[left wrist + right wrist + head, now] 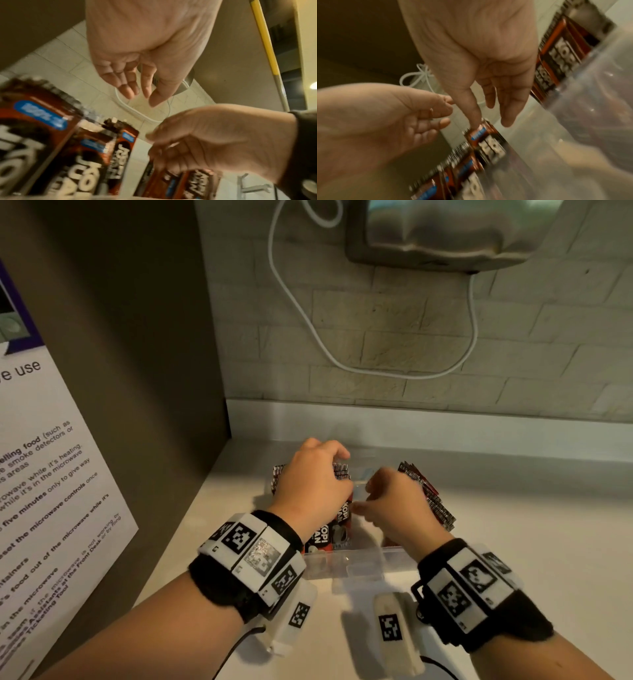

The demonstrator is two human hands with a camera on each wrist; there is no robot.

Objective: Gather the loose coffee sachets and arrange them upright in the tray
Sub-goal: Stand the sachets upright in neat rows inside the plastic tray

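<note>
Both hands over clear tray [359,565] on counter [513,525]. Left hand [313,484] grip released above sachets [327,534] standing at 9 o'clock; right hand [394,505] grip released, thumb touching a sachet top. Looks like straightening step. Next: square up the leaning stack [431,498] at 3 o'clock.

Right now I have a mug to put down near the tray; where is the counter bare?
Bare pale countertop lies right of the clear plastic tray, up to the brick-pattern wall. A narrower strip runs between the tray and the dark cabinet side. The tray is crowded: red-and-black coffee sachets, left hand, right hand.
</note>
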